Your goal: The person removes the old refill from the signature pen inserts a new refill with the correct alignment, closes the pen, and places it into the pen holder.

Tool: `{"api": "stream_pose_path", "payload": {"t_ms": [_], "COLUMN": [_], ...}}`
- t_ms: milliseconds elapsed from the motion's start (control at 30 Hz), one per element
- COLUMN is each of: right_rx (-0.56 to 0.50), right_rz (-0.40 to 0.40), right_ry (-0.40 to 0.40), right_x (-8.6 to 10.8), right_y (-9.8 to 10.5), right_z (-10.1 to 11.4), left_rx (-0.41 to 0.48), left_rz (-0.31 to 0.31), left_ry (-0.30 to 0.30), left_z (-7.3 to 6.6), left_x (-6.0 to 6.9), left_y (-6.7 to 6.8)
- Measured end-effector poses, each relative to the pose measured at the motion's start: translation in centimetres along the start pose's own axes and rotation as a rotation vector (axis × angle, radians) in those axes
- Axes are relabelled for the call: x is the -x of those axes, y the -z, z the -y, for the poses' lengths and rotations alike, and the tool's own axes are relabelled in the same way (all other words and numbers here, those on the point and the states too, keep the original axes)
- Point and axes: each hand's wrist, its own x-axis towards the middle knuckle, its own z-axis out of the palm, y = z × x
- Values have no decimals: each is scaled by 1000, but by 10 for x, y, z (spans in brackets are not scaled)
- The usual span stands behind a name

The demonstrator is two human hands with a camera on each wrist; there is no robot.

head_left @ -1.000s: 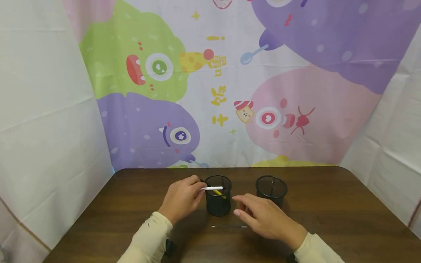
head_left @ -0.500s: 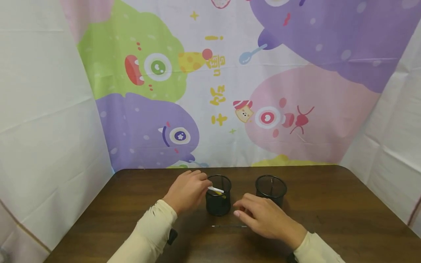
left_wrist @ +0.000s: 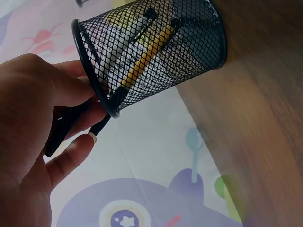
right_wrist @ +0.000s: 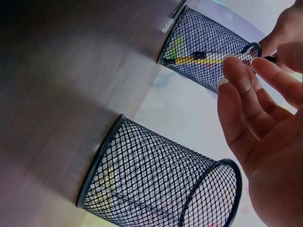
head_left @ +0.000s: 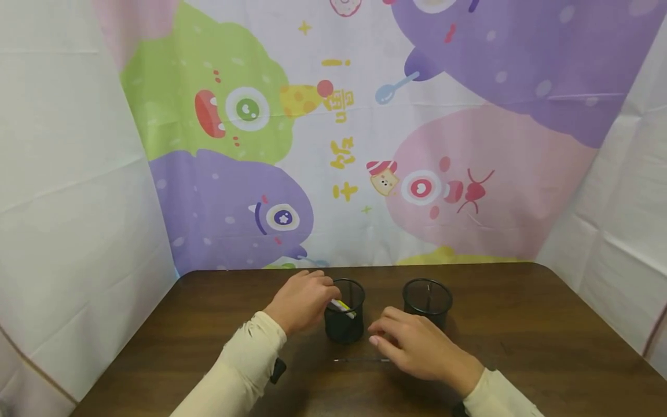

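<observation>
My left hand (head_left: 304, 301) holds a white pen (left_wrist: 124, 49) at the rim of the left black mesh pen holder (head_left: 344, 327), with the barrel slanting down inside it. A yellow pen (left_wrist: 147, 56) with black ends leans in the same holder. Its upper end sticks out past the rim beside my left thumb. My right hand (head_left: 419, 344) hovers between the two holders, fingers loosely bent, holding nothing. Below the left holder a thin clear pen or refill (head_left: 359, 360) lies flat on the table, its right end close to my right thumb.
A second black mesh pen holder (head_left: 428, 298) stands upright to the right, partly behind my right hand. Both are on a dark brown wooden table (head_left: 521, 324). A cartoon-printed cloth (head_left: 359, 231) hangs behind the far edge, with white cloth at both sides.
The left hand has moved right and tipped the white pen from level above the rim down into the left holder. The right hand has stayed nearly still.
</observation>
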Motion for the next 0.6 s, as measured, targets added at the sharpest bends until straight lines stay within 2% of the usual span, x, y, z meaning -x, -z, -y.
{"api": "stream_pose_path", "payload": {"t_ms": [167, 400, 600], "right_rx": [-1, 16, 12], "right_rz": [6, 10, 17], "right_ry": [-5, -17, -20], "right_x": [0, 0, -1], "right_y": [0, 1, 0], "right_z": [1, 1, 1], "left_rx": [-16, 8, 27], "left_rz": [20, 64, 52], "left_ry": [-1, -12, -27], "left_z": [-1, -3, -3], "left_x": [-1, -1, 2], "left_y": [0, -5, -8]}}
